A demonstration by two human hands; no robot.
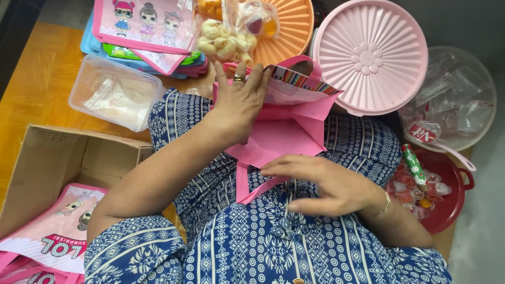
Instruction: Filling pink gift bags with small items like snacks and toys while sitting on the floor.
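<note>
A pink fabric gift bag (pixel 286 131) with a striped top edge lies on my lap, over my blue patterned dress. My left hand (pixel 239 102), with a ring on one finger, grips the bag's upper left side near its opening. My right hand (pixel 326 184), with a bracelet at the wrist, rests flat on my lap, its fingers apart and touching the bag's lower edge and a pink handle strap (pixel 247 186).
A cardboard box (pixel 52 158) with pink cartoon bags stands at left. More bags (pixel 147 23) are stacked at top left beside a clear plastic tub (pixel 113 97). Snack packets (pixel 226 37) lie on an orange lid (pixel 289 26). A pink round lid (pixel 371 52), a clear bowl (pixel 457 102) and a red bowl of small sweets (pixel 436 192) sit at right.
</note>
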